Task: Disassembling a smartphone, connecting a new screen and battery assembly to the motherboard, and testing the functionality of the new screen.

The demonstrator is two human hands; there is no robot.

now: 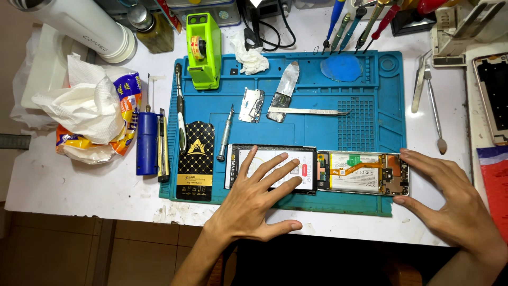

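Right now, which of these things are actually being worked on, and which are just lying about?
In hand:
left hand flat on the phone screen
right hand at the end of the opened phone body

Lying about:
green tape dispenser
tweezers
small screwdriver
crumpled tissue
blue cylinder

White table (79, 190), blue mat (328, 127) (centred), tweezers (420, 82), tissue (84, 106)

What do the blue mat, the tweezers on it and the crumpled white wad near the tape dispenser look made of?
Mat: probably silicone or rubber, matte, with moulded compartments and a ribbed grid. Tweezers: metal, going by the thin, silvery, reflective blades. Wad: likely tissue paper, soft, white and creased.
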